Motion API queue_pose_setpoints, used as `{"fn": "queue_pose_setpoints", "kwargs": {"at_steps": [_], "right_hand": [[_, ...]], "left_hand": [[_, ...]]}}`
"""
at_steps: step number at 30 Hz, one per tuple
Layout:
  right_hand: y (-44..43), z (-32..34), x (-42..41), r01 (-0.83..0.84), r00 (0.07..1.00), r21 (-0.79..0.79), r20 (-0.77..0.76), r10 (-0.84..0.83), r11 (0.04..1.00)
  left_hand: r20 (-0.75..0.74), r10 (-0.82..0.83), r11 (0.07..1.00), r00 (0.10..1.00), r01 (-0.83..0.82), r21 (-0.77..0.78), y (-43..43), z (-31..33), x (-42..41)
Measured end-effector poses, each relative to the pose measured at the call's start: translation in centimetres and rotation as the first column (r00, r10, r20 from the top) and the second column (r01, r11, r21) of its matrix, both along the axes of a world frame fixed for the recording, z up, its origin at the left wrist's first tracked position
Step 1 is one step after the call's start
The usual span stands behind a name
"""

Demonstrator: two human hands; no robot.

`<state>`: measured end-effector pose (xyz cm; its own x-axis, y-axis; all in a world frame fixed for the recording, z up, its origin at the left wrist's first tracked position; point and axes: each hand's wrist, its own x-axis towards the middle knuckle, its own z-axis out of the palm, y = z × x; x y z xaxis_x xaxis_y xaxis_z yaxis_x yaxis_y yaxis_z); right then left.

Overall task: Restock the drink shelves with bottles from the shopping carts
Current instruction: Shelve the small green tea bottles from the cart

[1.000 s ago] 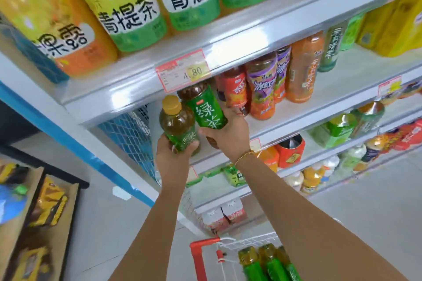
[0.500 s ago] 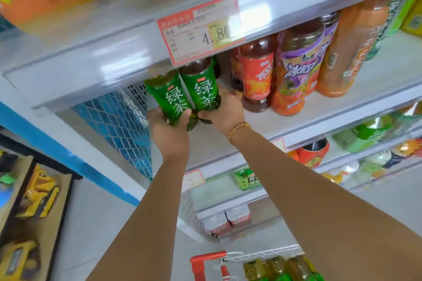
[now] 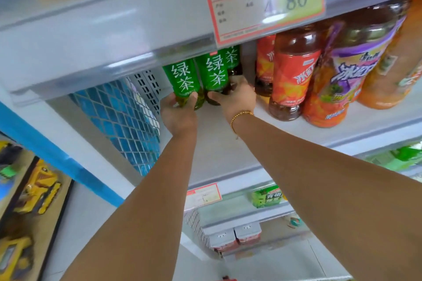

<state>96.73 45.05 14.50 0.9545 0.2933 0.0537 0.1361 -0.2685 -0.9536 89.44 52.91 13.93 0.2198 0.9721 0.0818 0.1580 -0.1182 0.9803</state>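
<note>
Clasping the clear base of the first green tea bottle [image 3: 183, 77] in the left grip [image 3: 179, 113], curled round it from below. Wrapping the right grip [image 3: 237, 100] round the base of the second green tea bottle [image 3: 215, 73], just at 3 o'clock of the first and touching it side to side. Set deep at the left end of the white shelf [image 3: 217, 143], tipped a little toward 11 o'clock, probably standing on it, though hidden at the foot by both grips. Backed at 1 o'clock by a third green bottle [image 3: 233, 58], partly covered. Wearing a gold bracelet [image 3: 241, 115] on the right wrist. Flanked at 3 o'clock of the right grip by a red-labelled tea bottle [image 3: 294, 75], then a purple-labelled bottle [image 3: 349, 68] and an orange bottle [image 3: 392, 70]. Overhung at 12 o'clock by a red-framed price tag [image 3: 265, 0] on the edge of the shelf above. Bounded at 9 o'clock by a blue mesh panel [image 3: 118, 118].
</note>
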Motion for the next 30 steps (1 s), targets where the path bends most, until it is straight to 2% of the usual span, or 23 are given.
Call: {"fn": "queue_pose_setpoints", "kwargs": {"at_steps": [5, 11, 19, 23, 25, 30], "right_hand": [[1.6, 0.2, 1.4, 0.005, 0.983, 0.015, -0.185, -0.002, 1.0], [2.4, 0.6, 1.4, 0.014, 0.982, -0.016, -0.189, -0.017, 1.0], [4.3, 0.3, 2.0, 0.05, 0.978, -0.093, -0.198, -0.068, 0.994], [4.4, 0.6, 2.4, 0.06, 0.974, -0.117, -0.209, -0.084, 0.991], [4.3, 0.6, 2.4, 0.043, 0.98, -0.126, -0.186, -0.066, 0.991], [3.2, 1.9, 2.1, -0.09, 0.97, -0.118, -0.236, 0.06, 0.989]], "left_hand": [[0.006, 0.007, 0.999, 1.0, -0.007, 0.031, 2.2, -0.7, 1.2], [0.001, 0.003, 0.999, 1.0, -0.003, -0.038, 4.2, -0.3, 2.3], [0.137, -0.01, 0.981, 0.991, 0.036, -0.189, 5.2, 0.8, 3.0], [0.136, -0.014, 0.978, 0.991, 0.041, -0.204, 5.0, 1.1, 2.9], [0.08, -0.054, 0.974, 0.995, 0.071, -0.216, 4.9, 1.1, 2.7], [-0.21, -0.169, 0.976, 0.963, 0.134, -0.173, 2.7, 2.3, 1.3]]}}
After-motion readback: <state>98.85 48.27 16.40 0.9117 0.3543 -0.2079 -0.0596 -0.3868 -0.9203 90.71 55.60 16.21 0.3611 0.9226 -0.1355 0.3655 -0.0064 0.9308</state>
